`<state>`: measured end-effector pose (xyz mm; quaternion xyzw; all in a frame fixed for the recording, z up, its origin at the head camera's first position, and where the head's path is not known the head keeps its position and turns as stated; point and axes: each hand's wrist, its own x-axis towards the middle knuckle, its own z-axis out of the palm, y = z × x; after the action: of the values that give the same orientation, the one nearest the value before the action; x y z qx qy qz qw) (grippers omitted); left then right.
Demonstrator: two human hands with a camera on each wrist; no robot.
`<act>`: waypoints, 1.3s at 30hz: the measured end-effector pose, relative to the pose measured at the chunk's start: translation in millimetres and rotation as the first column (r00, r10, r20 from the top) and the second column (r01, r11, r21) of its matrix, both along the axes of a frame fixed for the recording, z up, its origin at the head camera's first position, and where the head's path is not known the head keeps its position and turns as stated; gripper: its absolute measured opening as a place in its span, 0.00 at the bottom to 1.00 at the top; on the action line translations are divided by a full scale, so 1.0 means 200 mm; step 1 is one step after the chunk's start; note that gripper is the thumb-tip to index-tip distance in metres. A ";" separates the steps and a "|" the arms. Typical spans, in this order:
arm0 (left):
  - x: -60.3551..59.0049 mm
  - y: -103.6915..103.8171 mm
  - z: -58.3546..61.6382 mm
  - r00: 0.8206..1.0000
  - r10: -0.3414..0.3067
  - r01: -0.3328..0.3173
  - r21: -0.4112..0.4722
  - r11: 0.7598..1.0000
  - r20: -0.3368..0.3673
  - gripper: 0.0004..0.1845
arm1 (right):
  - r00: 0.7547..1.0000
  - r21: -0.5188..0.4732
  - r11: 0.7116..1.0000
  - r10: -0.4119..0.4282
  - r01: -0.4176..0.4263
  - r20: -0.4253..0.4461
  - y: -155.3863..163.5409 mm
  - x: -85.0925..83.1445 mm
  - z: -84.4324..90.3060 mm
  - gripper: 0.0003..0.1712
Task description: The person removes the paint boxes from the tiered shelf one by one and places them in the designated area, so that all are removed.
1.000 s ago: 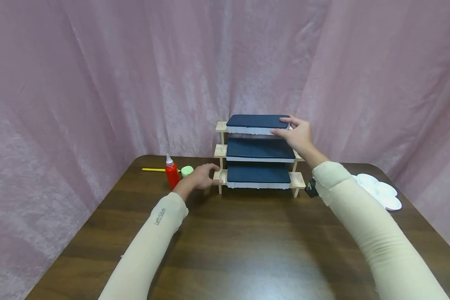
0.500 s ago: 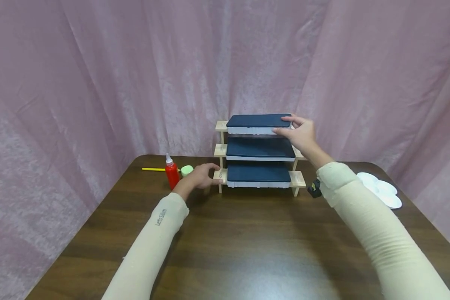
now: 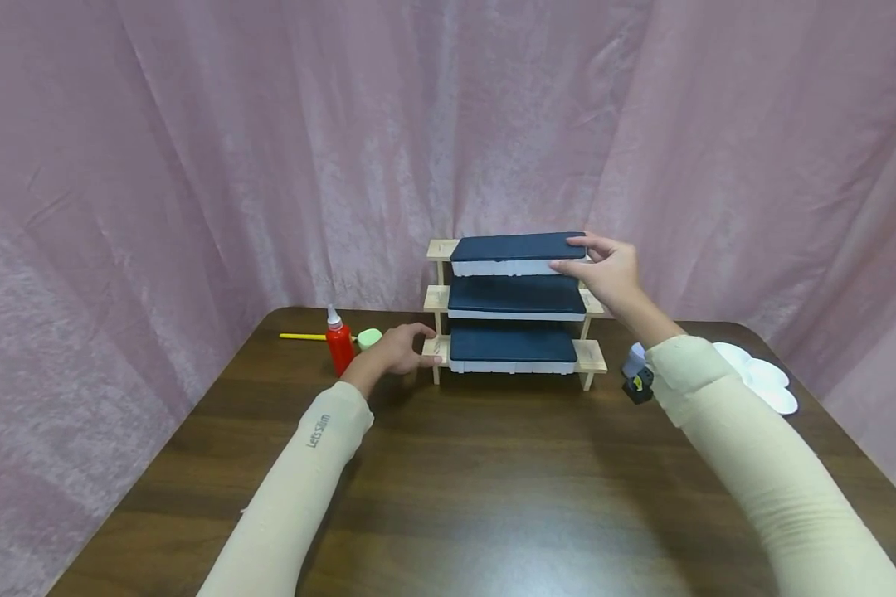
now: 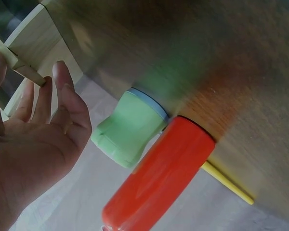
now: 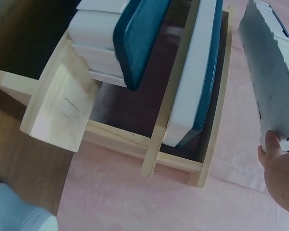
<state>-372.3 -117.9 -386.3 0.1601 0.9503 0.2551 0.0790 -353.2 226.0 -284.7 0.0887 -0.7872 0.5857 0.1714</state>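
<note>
A three-step wooden rack point(image 3: 588, 358) stands near the table's far edge. My left hand point(image 3: 397, 350) grips the left end of its lowest step; the left wrist view shows fingertips on the wooden slat point(image 4: 31, 74). At the top, my right hand point(image 3: 614, 278) pinches the right end of a white box with a dark blue lid point(image 3: 515, 247), thumb in front and fingers on the lid. The box tilts, right end higher. Its grey underside shows in the right wrist view, apart from the rack. Similar boxes lie on the middle step point(image 3: 515, 294) and lowest step point(image 3: 511, 342).
Left of the rack are a red squeeze bottle point(image 3: 339, 347), a light green container point(image 3: 369, 338) and a thin yellow stick point(image 3: 302, 337). To its right sit a small black object point(image 3: 638, 386), a pale purple piece point(image 3: 634, 360) and a white petal-shaped palette point(image 3: 767, 381). Pink curtains point(image 3: 328, 149) hang behind.
My right hand has moved right and a little lower with the top box, which now tilts more. The pale purple piece has come into sight past the right sleeve. The left hand stays on the rack.
</note>
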 end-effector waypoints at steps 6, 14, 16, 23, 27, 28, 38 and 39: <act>-0.02 0.00 -0.01 1.000 -0.008 0.008 0.000 1.000 0.004 0.32 | 1.000 0.019 1.000 -0.003 0.003 0.018 0.01 0.07 -0.01 0.32; -0.01 0.00 0.01 1.000 0.003 -0.003 -0.007 1.000 0.013 0.32 | 1.000 0.044 0.999 0.018 -0.018 0.013 -0.01 0.10 -0.01 0.34; -0.01 0.00 0.02 1.000 -0.006 0.006 0.000 1.000 0.022 0.32 | 1.000 0.041 0.999 0.012 -0.012 0.007 0.00 0.11 -0.01 0.33; -0.02 -0.02 0.02 1.000 0.015 -0.014 -0.023 1.000 0.024 0.32 | 0.999 0.054 0.998 0.033 -0.034 0.022 -0.01 0.12 -0.02 0.33; -0.02 -0.03 0.03 1.000 0.014 -0.014 -0.010 1.000 0.024 0.31 | 0.999 0.071 0.997 0.033 -0.034 0.018 -0.02 0.13 -0.02 0.33; -0.01 -0.03 0.03 1.000 0.015 -0.015 -0.009 1.000 0.028 0.31 | 0.999 0.073 0.997 0.034 -0.036 0.018 -0.02 0.13 -0.03 0.32; -0.01 -0.05 0.03 0.999 0.017 -0.016 -0.023 1.000 0.031 0.31 | 0.999 0.063 0.997 0.044 -0.045 0.008 -0.04 0.15 -0.04 0.32; -0.01 -0.05 0.03 0.999 0.017 -0.016 -0.023 1.000 0.029 0.31 | 0.999 0.064 0.997 0.045 -0.046 0.013 -0.04 0.16 -0.04 0.32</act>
<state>-374.5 -127.4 -381.0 0.1476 0.9532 0.2473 0.0925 -322.1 218.2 -292.1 0.1087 -0.8044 0.5644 0.1504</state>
